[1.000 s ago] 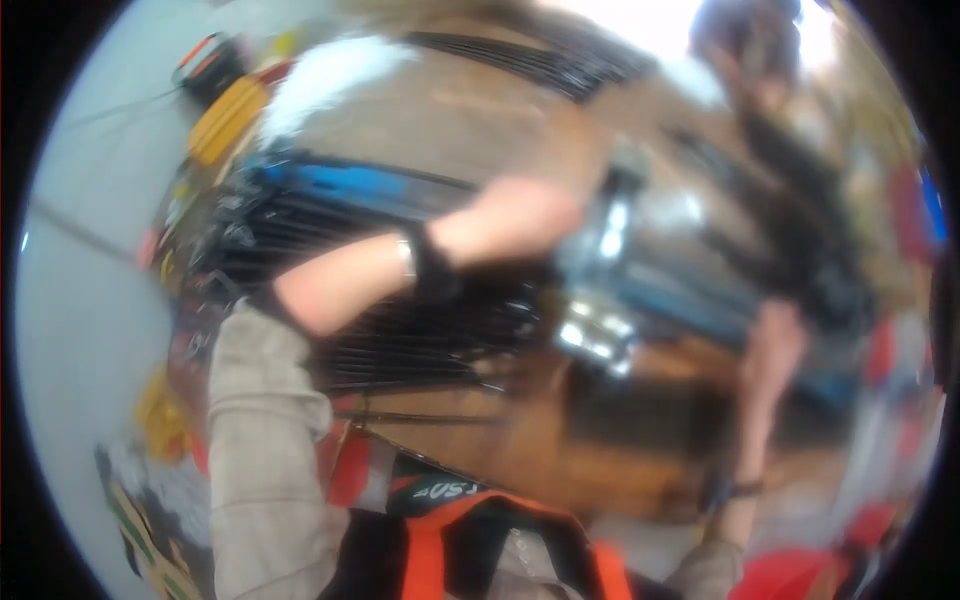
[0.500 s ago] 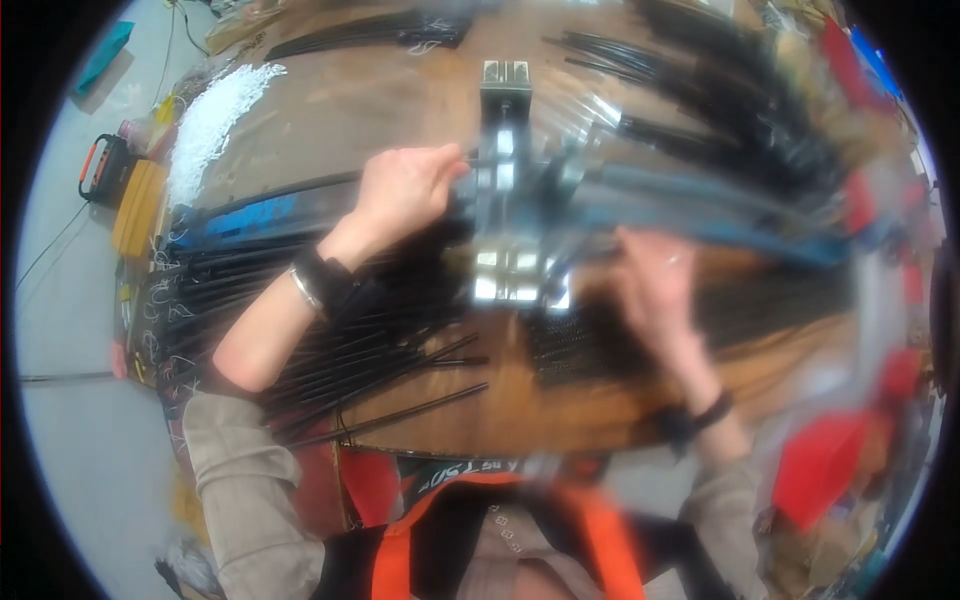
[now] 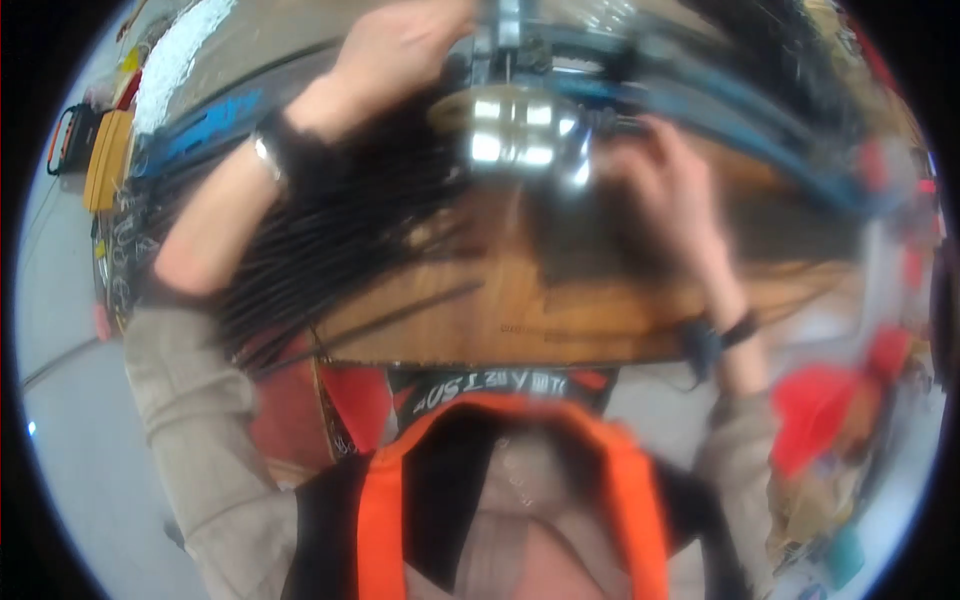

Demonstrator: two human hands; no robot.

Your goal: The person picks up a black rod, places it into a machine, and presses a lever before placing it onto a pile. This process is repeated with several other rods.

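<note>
A metal bench machine [image 3: 512, 130] with shiny silver blocks stands in the upper middle. My left hand [image 3: 400, 50] is at its left side, close to the top edge, fingers curled closed; whatever they hold is hidden. On the right, my right hand [image 3: 675, 190] is beside the machine's shiny right end, its fingers bent and smeared by motion, so their grip is unclear. Many thin black rods [image 3: 340, 240] lie in a loose bundle below my left forearm. A long blue-grey strip [image 3: 740, 115] stretches right from the machine, above my right hand.
The wooden tabletop [image 3: 440, 330] has its near edge in front of my body. A dark mesh-like sheet [image 3: 590, 235] lies under my right hand. Blue material [image 3: 210, 125] and white shreds [image 3: 180, 55] are at the left. A red sheet [image 3: 815, 410] is at the lower right.
The whole view has shifted, so the table and machine sit higher in the picture. My left hand stays by the machine's left side; my right hand is nearer its right end.
</note>
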